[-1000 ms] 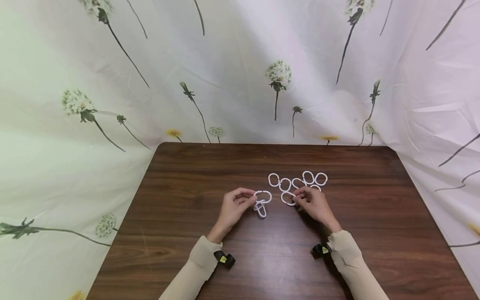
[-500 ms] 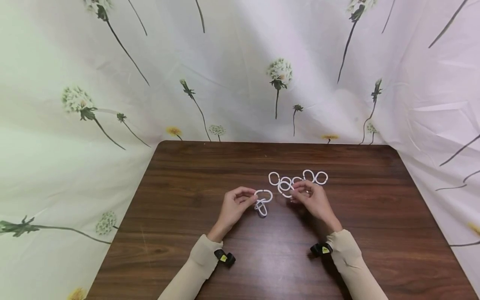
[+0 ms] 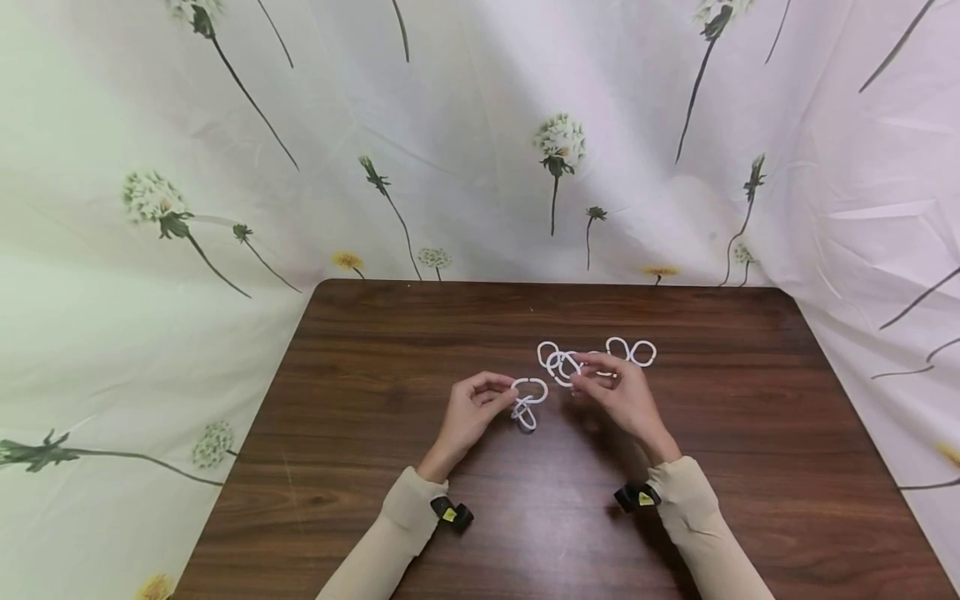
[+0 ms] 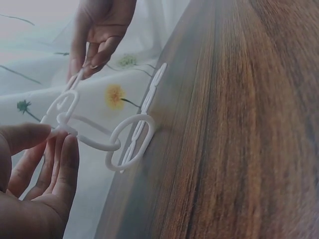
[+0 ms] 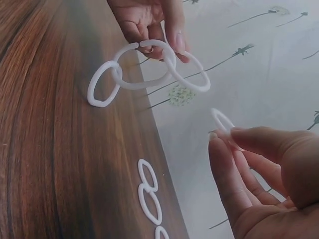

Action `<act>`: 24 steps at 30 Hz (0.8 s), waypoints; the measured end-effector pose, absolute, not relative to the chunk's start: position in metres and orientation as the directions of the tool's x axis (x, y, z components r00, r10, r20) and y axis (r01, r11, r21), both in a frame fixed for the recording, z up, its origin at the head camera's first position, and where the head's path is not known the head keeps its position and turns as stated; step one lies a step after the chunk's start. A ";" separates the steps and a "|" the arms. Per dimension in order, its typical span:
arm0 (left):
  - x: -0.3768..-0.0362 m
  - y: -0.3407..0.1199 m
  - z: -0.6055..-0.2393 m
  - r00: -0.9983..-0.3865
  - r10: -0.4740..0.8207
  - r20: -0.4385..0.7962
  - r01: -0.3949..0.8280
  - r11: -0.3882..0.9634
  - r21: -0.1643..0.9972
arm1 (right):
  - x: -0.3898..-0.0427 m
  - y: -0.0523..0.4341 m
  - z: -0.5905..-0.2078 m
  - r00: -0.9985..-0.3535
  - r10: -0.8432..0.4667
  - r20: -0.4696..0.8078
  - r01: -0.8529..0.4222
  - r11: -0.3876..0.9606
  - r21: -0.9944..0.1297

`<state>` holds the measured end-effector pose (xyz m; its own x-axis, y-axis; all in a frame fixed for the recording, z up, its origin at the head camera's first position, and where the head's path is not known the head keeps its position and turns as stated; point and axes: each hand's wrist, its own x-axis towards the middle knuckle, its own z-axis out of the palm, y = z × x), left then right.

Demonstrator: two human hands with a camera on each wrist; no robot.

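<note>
Right of centre, my right hand [image 3: 621,395] slides leftward, pinching one link [image 5: 225,120]. That narrows its gap to the joined rings [image 5: 144,85] my left hand [image 3: 467,414] pinches.

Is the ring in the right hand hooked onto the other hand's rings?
No, off: the right wrist view shows a gap between the white ring in the right hand and the linked rings in the left hand.
</note>
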<state>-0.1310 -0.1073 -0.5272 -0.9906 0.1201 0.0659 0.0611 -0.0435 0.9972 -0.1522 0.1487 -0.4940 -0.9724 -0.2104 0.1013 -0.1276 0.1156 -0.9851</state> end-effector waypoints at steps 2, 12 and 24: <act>-0.131 -0.107 -0.527 -0.991 0.119 0.061 0.056 -0.046 0.997 | -0.152 0.148 -0.493 -0.973 -0.206 0.108 -0.133 0.112 -0.985; -0.131 -0.106 -0.525 -0.989 0.129 0.078 0.070 -0.061 0.996 | -0.151 0.138 -0.488 -0.967 -0.217 0.134 -0.148 0.049 -0.988; -0.130 -0.103 -0.522 -0.986 0.144 0.080 0.065 -0.105 0.992 | -0.146 0.120 -0.482 -0.962 -0.219 0.161 -0.162 -0.014 -0.987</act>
<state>-0.1297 -0.1033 -0.5221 -0.9863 0.1442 0.0803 0.0654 -0.1053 0.9923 -0.1464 0.1204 -0.4824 -0.9624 -0.2189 0.1610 -0.1618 -0.0141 -0.9867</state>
